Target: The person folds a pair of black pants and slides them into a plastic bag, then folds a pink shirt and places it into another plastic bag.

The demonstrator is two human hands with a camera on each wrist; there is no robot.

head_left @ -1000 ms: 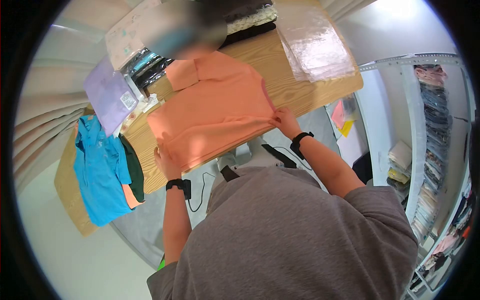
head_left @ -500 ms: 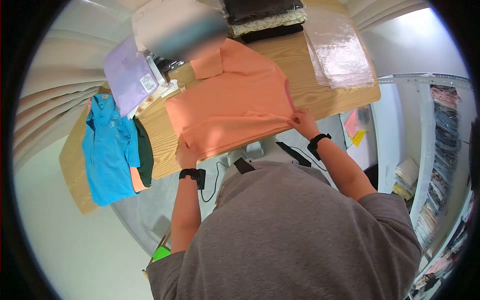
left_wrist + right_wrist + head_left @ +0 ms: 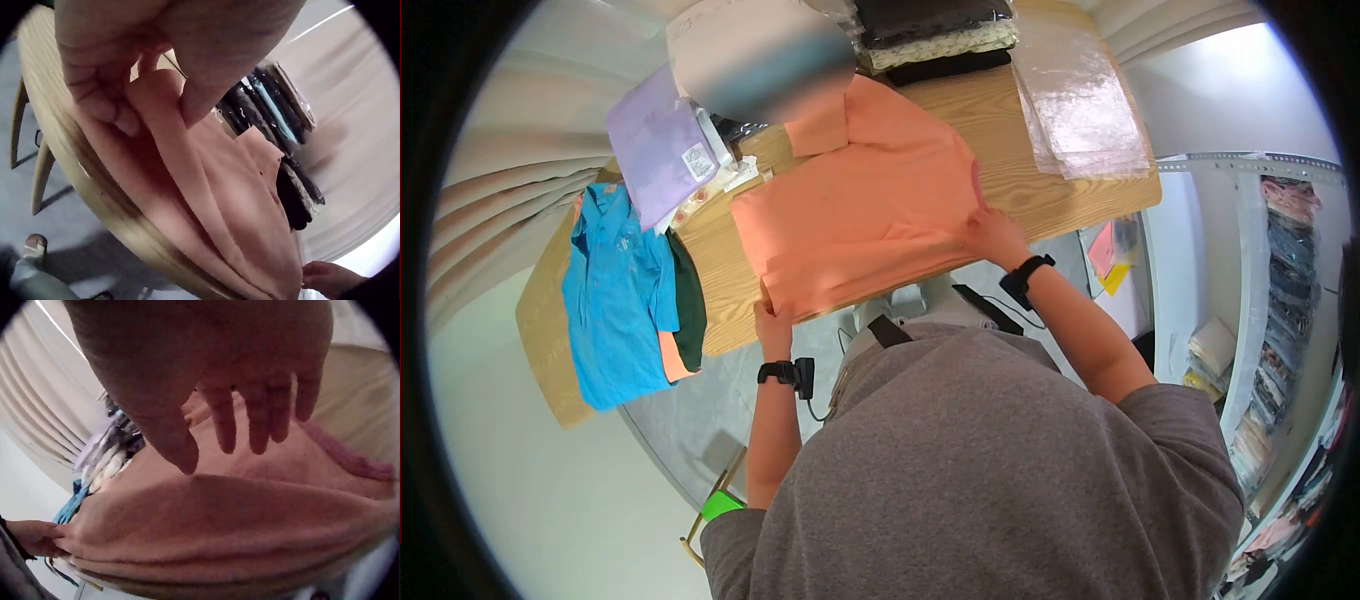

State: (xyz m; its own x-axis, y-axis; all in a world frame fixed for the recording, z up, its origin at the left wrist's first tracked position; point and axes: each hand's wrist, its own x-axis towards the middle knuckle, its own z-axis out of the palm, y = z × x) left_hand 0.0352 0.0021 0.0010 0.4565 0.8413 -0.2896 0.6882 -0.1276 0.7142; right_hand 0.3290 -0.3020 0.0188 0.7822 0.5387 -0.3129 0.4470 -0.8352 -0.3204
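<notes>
An orange garment (image 3: 855, 205) lies spread on the wooden table (image 3: 720, 310), its lower part folded up along the near edge and a reddish trim at its right side. At the near left corner my left hand (image 3: 774, 328) pinches the fold between thumb and fingers, which the left wrist view shows lifted slightly. My right hand (image 3: 998, 238) lies over the near right side of the garment. In the right wrist view the fingers of that hand (image 3: 212, 369) are extended and spread, fingertips right at the cloth by the fold.
Left of the garment lie a blue shirt (image 3: 615, 300) and a purple package (image 3: 660, 150). Clear plastic bags (image 3: 1080, 110) lie at the far right of the table, and dark packed clothes (image 3: 935, 25) are stacked at the back. Shelves of folded clothes (image 3: 1288, 280) stand to the right.
My right hand has gone from pinching the near right edge to lying with fingers extended over the cloth. The left hand has shifted slightly down to the corner and pinches the fold.
</notes>
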